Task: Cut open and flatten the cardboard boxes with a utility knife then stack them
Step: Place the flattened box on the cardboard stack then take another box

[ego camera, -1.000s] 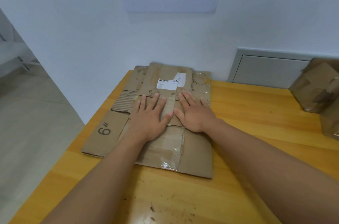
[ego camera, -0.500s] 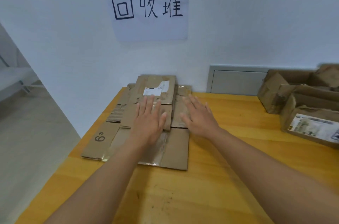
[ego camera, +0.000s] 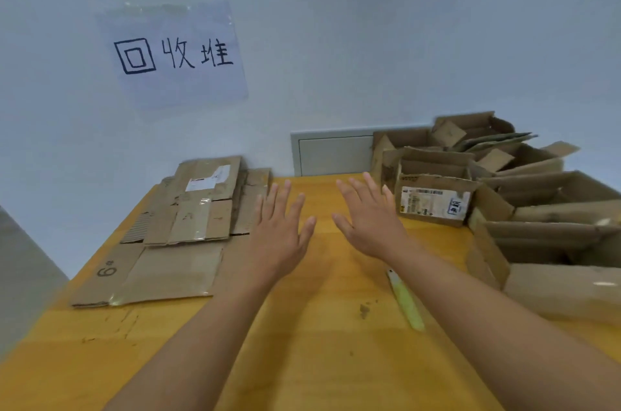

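A stack of flattened cardboard boxes (ego camera: 188,229) lies at the table's left side against the wall, the bottom sheet marked "6#". My left hand (ego camera: 280,229) hovers just right of the stack, fingers spread, holding nothing. My right hand (ego camera: 368,219) is raised over the middle of the table, fingers spread and empty, a short way left of a small labelled box (ego camera: 433,200). A yellow-green utility knife (ego camera: 405,299) lies on the table beside my right forearm. Several unflattened boxes (ego camera: 544,209) are piled at the right.
The wooden table (ego camera: 319,343) has its left edge beside the stack, with floor below. A paper sign (ego camera: 174,54) is taped to the wall above the stack. A grey wall panel (ego camera: 331,153) sits behind the table's far edge.
Both hands have lifted off the flattened stack and moved right toward the table's middle. The view has swung right and up, bringing the knife and more boxes into sight.
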The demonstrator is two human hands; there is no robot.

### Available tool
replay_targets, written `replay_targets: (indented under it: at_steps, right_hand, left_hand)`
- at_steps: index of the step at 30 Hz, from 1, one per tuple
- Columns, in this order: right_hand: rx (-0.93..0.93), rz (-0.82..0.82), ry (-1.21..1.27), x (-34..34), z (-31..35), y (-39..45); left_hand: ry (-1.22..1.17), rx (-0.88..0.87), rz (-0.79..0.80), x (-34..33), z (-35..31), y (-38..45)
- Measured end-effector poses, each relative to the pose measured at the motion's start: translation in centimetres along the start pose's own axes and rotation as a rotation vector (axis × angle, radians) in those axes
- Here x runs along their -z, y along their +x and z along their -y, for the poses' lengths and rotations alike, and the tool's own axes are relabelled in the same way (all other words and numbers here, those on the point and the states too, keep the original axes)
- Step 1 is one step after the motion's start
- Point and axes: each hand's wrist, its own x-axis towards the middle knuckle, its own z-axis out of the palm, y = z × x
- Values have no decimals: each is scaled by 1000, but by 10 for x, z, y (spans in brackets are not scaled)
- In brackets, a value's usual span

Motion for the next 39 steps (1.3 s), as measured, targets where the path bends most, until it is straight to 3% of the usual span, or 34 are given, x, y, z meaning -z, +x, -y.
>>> replay_targets:
  at_steps: [13,18,26,29,34,39]
  right_hand:
    - [-90,-287,-98,118,-103,-87]
    - [-181,-306,-101,134,-153,-130]
    - [-468,-301,-49,121,-216,-188]
    - [-560,-351,84,109,-222,-206]
    - [-623,-518,446,73,-222,-237]
    - [-657,-437,650,64,-220,-247]
  left_hand:
    - [-37,-245,-90,24,-175,3]
    - [-77,-340,-44,11,-239,-10]
    - [-112,-346,76,-16,-290,-19]
    - [-197,-334,93,-23,-298,-26]
    - [-378,-293,-93,-39,-295,-44]
    - [-596,-56,102,-46,-295,-57]
